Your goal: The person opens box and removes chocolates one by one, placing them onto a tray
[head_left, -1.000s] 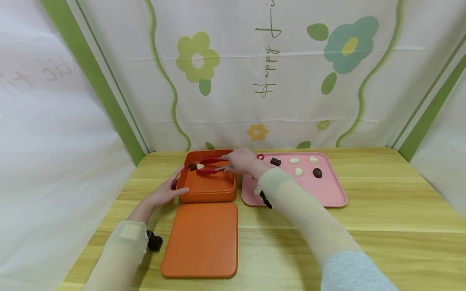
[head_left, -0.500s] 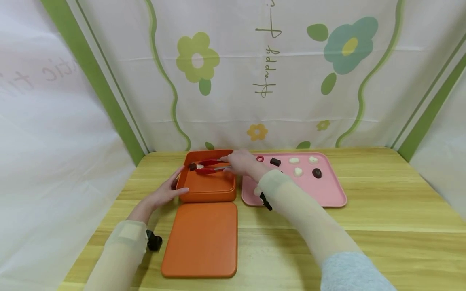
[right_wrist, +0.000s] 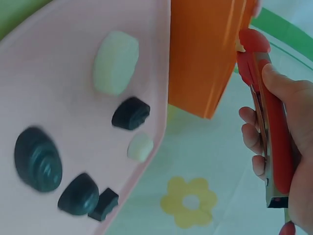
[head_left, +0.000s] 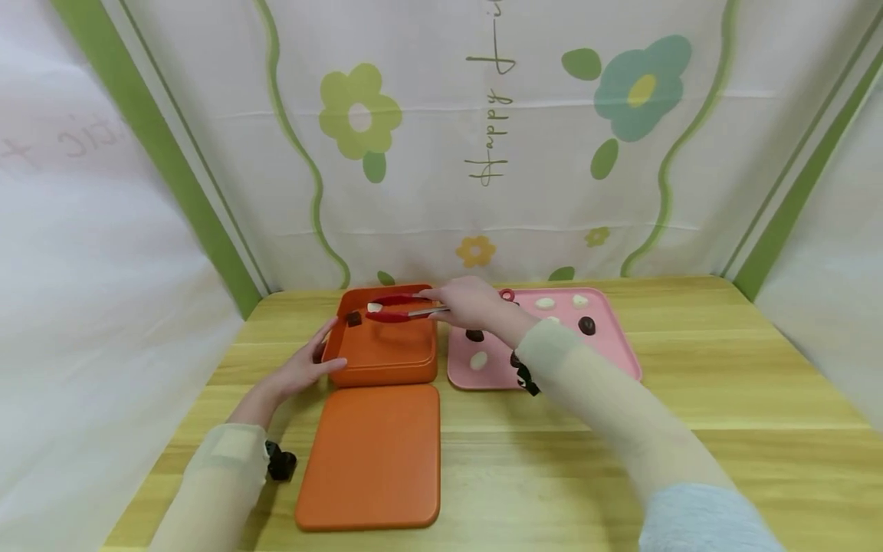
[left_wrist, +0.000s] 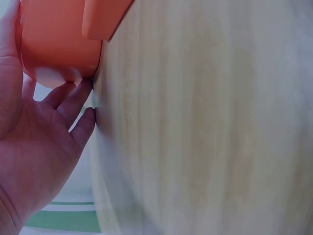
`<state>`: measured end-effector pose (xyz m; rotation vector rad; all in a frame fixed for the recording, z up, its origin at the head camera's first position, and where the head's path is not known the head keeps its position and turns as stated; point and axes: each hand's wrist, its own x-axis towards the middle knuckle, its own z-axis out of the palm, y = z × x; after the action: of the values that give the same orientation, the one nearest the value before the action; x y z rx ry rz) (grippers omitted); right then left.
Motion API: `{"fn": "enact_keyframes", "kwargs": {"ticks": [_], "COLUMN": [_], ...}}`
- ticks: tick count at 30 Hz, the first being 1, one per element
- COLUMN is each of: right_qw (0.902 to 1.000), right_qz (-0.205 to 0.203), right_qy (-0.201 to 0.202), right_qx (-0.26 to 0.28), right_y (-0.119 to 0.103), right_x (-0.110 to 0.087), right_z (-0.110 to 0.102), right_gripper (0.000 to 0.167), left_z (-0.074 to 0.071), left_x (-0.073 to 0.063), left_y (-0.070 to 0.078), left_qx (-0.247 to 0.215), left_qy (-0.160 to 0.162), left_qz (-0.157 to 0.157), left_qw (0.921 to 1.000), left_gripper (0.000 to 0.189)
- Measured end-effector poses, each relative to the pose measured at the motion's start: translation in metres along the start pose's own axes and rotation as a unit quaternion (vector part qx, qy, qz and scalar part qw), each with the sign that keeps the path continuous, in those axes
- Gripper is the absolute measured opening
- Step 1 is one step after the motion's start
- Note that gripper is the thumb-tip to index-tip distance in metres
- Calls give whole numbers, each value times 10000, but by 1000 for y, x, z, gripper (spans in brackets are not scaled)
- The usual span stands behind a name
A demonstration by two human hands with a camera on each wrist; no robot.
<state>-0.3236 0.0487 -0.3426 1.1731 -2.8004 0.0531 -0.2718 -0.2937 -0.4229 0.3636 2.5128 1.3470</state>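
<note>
My right hand grips red-and-metal tongs over the orange box. A white chocolate sits between the tong tips, just above the box floor. To its left, a square brown chocolate lies in the box. My left hand rests at the box's left front corner, thumb along the front rim and fingers extended against the side. In the left wrist view those fingers touch the low outer wall of the box.
An orange lid lies flat in front of the box. On the right, a pink tray bears several white and dark chocolates, partly hidden by my right forearm. A white printed curtain hangs behind the wooden table.
The tongs have moved up and right within the box with the white chocolate, away from the brown one. My left hand stays on the box, and the head view has shifted slightly.
</note>
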Motion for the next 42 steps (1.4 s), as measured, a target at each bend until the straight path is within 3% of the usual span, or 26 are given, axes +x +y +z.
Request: {"fn": "enact_keyframes", "kwargs": {"ticks": [15,24,42], "right_qw": [9959,9944,9931], "right_qz": [-296,-290,533], "right_qy": [809,945,949], "right_qx": [259,361,447], "right_y": [15,17,44], "right_x": [-70,-110,-197], "right_z": [-23,-32,-26], "right_gripper": [47,50,52], "left_z": [-1,-2,2], "left_x": [-6,-6,-2], "left_y": [-4,-6,-2], "left_qx": [-32,-86,-65], "left_qy": [-12,-35,-56], "left_qz": [85,94,149], "left_qw": [10000,9999,9999], "left_gripper": [88,87,87]}}
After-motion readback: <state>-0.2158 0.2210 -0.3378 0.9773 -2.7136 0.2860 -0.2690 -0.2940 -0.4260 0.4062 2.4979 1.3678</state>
